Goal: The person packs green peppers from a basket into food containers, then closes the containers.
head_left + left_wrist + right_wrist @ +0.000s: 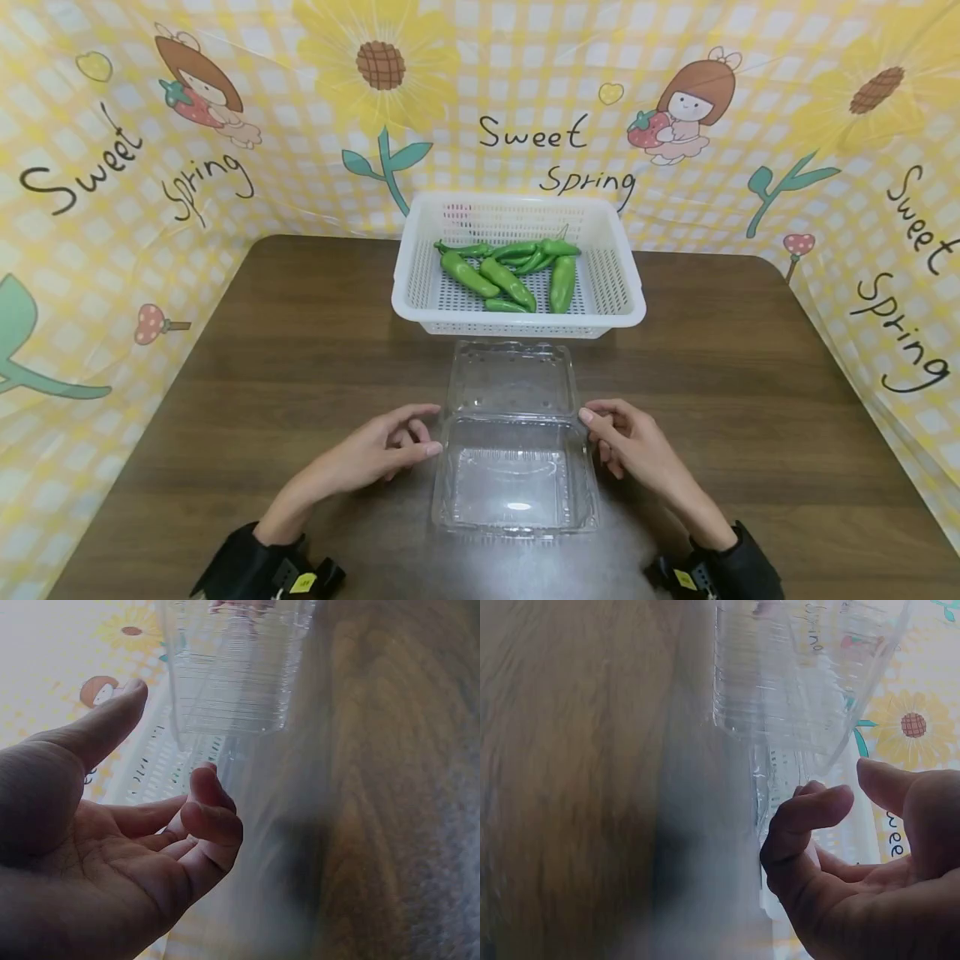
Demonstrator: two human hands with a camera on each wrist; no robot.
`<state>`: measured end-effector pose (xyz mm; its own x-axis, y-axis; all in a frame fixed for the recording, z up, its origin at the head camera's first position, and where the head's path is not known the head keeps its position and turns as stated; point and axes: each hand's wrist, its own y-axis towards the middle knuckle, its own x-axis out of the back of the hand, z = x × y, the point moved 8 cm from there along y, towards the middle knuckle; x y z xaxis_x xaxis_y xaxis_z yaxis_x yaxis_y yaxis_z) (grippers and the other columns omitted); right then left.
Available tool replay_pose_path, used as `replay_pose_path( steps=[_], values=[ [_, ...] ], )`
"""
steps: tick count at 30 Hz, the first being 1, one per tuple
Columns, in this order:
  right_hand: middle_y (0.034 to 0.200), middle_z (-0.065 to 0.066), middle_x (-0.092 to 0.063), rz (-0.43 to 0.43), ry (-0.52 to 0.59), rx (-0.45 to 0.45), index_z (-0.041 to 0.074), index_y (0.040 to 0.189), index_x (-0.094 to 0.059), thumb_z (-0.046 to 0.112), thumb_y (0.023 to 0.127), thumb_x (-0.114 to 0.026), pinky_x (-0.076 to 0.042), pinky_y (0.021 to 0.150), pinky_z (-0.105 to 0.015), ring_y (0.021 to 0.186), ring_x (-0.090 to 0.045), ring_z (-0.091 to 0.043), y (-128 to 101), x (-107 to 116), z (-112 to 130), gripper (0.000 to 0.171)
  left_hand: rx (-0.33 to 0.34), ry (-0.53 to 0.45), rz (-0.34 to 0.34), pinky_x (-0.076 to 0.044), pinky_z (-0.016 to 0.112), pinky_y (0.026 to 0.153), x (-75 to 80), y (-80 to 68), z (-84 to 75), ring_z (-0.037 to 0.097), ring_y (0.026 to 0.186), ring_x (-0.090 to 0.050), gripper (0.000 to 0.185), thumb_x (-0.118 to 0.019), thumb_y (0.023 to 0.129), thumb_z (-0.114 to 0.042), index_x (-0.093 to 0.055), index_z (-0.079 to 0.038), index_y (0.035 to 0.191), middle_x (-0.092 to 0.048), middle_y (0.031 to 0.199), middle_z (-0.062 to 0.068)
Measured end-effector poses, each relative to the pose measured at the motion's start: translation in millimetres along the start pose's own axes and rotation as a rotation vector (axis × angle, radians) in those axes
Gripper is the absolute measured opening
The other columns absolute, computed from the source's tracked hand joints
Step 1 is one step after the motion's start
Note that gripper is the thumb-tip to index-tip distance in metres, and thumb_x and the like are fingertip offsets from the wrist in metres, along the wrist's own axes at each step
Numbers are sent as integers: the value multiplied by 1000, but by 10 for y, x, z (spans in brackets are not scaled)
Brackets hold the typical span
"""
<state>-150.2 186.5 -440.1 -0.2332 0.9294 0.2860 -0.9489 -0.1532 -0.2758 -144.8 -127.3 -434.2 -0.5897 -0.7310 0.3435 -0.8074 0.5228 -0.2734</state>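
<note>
My left hand (375,450) is at the left side of the clear plastic box (517,475), thumb and forefinger reaching toward its edge, the other fingers loosely curled; my right hand (630,437) is at the box's right side, also loosely bent. Neither pinches anything, and I cannot tell whether a fingertip brushes the plastic or stops just beside it. The box lies unfolded between my hands on the wooden table (300,375), one half toward me, the other beyond the crease. Its walls look thin, so I judge that squeezing hard from both sides could buckle the rim, and pushing with one hand alone could slide or twist the box, since it seems light. Being see-through, its edge is easy to misjudge: if I catch too little of it, it could slip away. The half beyond the crease is probably free to swing, so raising the box by the near half alone might make it flop. Just beyond the box stands the white basket (517,321), close enough that shoving the box forward could knock it. The green peppers (508,283) lie loosely in that basket, so a bump would more likely shift than spill them. Farther beyond the box rises the checked cloth (517,50)
</note>
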Motion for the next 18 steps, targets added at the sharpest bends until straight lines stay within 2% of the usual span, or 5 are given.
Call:
replay_pose_path(
  steps=[9, 18],
  values=[
    [74, -8, -55, 24, 51, -32, 1, 132, -53, 36, 97, -65, -44, 47, -24, 51, -48, -13, 32, -58, -56, 51, -7, 15, -51, -46, 23, 51, -9, 19, 29, 7, 64, -52, 64, -71, 93, -32, -45, -3, 144, -61, 106, 10],
    [77, -3, -58, 51, 117, -46, -2, 134, -50, 30, 95, -68, -44, 50, -21, 54, -48, -11, 57, -98, -93, 53, -24, -3, -48, -50, 24, 55, -22, 33, 44, 11, 72, -57, 69, -75, 90, -29, -43, -4, 145, -60, 108, 15]
  ],
)
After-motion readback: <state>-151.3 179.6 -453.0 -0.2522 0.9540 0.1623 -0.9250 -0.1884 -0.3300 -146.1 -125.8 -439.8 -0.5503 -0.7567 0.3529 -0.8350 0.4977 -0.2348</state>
